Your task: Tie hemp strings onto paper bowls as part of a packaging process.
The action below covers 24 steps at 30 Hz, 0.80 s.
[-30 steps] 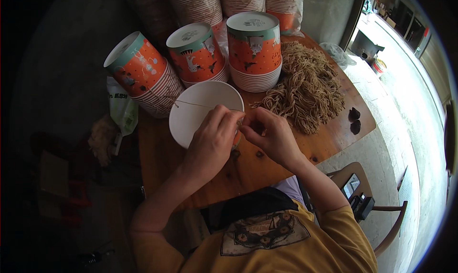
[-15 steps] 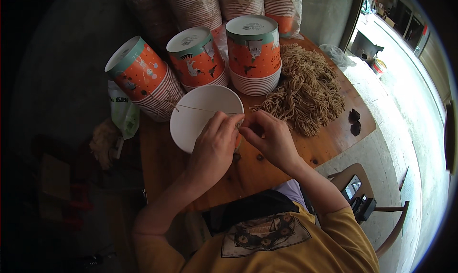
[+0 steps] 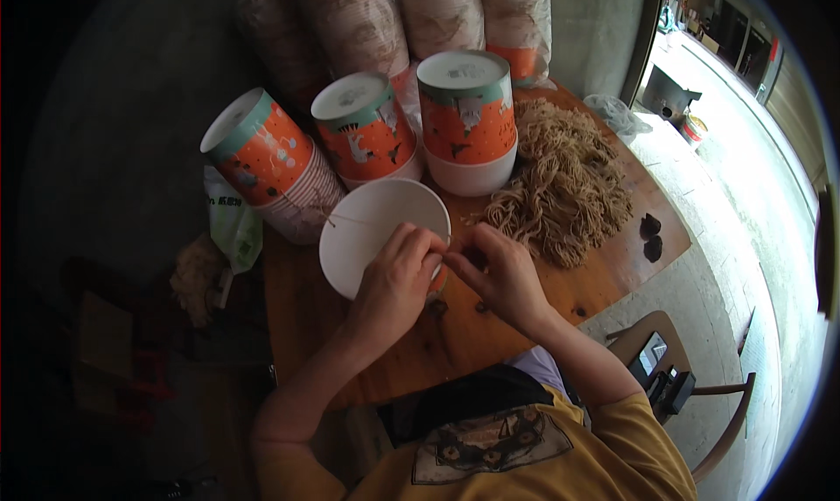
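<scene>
A white-lined paper bucket (image 3: 363, 221) lies tilted on the wooden table, its mouth turned up and toward me. One thin tan cord (image 3: 346, 218) pokes out at its left rim and runs across the mouth to my fingers. My left hand (image 3: 398, 278) is closed at the bucket's right rim, thumb and fingers pinched together there. Beside it my right hand (image 3: 503, 273) pinches at the same spot, fingertips almost touching the left ones. The cord's end is hidden between the fingers. Right of the bucket lies a heap of tan cords (image 3: 569, 182).
Upside-down stacks of orange and green paper buckets (image 3: 468, 120) stand behind the work. Plastic-wrapped stacks (image 3: 442, 15) rise farther back. Two dark lumps (image 3: 651, 226) lie near the table's right edge (image 3: 674, 247). A chair (image 3: 682, 348) with a phone (image 3: 652, 352) is at the right.
The whole scene has shifted slightly downward in view. Both hands stay together at the bucket's right rim, with only small finger movement.
</scene>
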Each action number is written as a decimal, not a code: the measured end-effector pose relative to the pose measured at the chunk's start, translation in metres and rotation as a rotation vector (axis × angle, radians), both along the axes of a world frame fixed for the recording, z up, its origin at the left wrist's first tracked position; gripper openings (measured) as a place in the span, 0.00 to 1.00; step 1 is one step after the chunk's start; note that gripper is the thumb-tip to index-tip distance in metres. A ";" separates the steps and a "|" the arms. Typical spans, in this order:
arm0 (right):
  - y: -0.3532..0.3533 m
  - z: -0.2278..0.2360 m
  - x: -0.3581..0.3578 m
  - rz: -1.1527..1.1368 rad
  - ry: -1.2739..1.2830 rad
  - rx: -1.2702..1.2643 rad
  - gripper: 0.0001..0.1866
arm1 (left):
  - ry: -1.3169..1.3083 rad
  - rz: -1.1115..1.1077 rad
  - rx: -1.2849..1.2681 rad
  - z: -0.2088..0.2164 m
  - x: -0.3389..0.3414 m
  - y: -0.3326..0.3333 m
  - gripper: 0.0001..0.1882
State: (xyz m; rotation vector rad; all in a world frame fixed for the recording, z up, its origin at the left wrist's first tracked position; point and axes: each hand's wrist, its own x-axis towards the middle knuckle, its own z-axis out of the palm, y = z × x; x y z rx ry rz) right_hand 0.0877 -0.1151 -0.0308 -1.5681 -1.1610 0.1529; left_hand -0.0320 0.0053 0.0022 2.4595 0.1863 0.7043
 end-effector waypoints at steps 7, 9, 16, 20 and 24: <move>0.000 -0.003 -0.002 -0.006 0.036 -0.031 0.07 | -0.068 -0.054 0.041 -0.005 0.002 0.001 0.06; 0.000 -0.004 0.000 -0.006 0.049 -0.036 0.07 | -0.040 -0.076 0.053 -0.002 0.004 0.004 0.07; 0.003 -0.011 0.002 0.036 0.245 -0.035 0.08 | 0.058 -0.063 -0.362 -0.001 0.010 0.009 0.08; 0.002 -0.011 0.001 0.042 0.283 -0.033 0.08 | 0.047 -0.130 -0.521 -0.007 0.012 0.015 0.07; 0.001 -0.012 0.000 0.024 0.262 -0.033 0.08 | 0.062 -0.165 -0.728 -0.011 0.014 0.018 0.07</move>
